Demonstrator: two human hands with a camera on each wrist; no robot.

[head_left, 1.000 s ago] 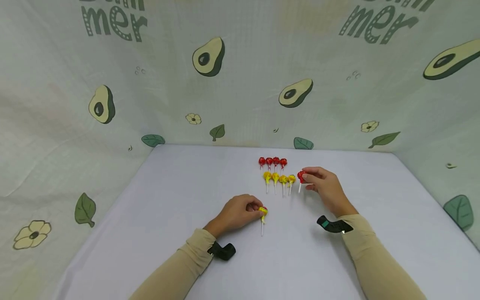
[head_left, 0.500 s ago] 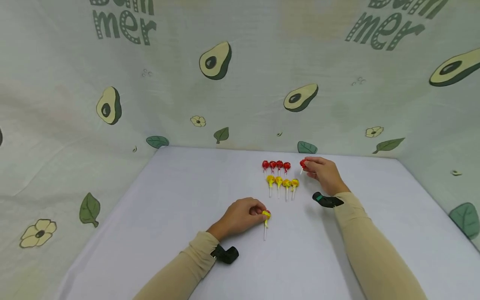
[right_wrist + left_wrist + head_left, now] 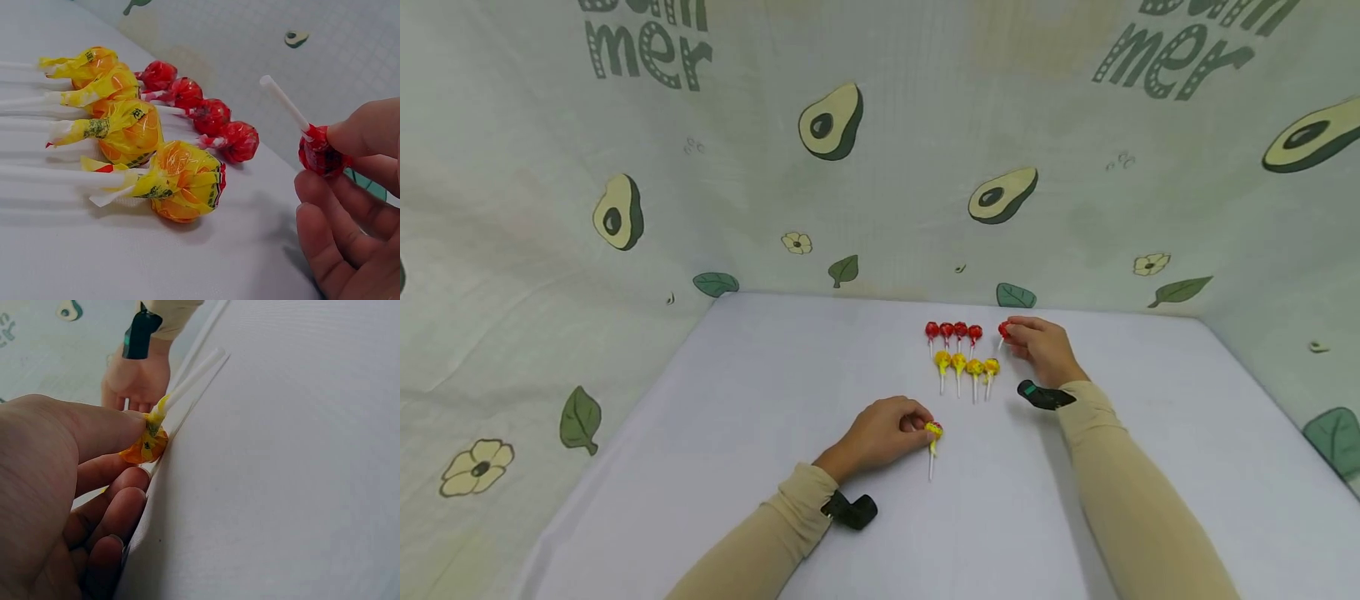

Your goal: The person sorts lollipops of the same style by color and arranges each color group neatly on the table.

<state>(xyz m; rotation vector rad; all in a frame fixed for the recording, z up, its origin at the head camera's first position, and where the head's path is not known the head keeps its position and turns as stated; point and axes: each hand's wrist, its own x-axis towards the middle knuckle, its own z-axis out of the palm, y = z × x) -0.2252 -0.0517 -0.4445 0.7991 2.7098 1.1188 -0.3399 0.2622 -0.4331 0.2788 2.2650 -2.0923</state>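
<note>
In the head view my left hand [image 3: 883,433] pinches a yellow lollipop [image 3: 933,430] by its wrapped head, low over the near part of the table, its white stick toward me. The left wrist view shows the thumb pressed on that lollipop's wrapper [image 3: 147,447]. Farther off, my right hand [image 3: 1041,346] pinches a red lollipop [image 3: 322,153] between thumb and fingers, its stick tilted up in the right wrist view. Left of it lies a row of several red lollipops [image 3: 960,330]. Nearer to me lies a row of several yellow lollipops [image 3: 974,367].
A white cloth covers the table [image 3: 760,375]. Behind it hangs a pale curtain [image 3: 895,125] printed with avocados, leaves and flowers. Each wrist wears a black camera mount, the left one [image 3: 850,508] over a beige sleeve.
My right hand has carried the red lollipop away from me, from beside the yellow row to beside the red row. The left hand keeps its pinch almost in place; the head view shifted slightly.
</note>
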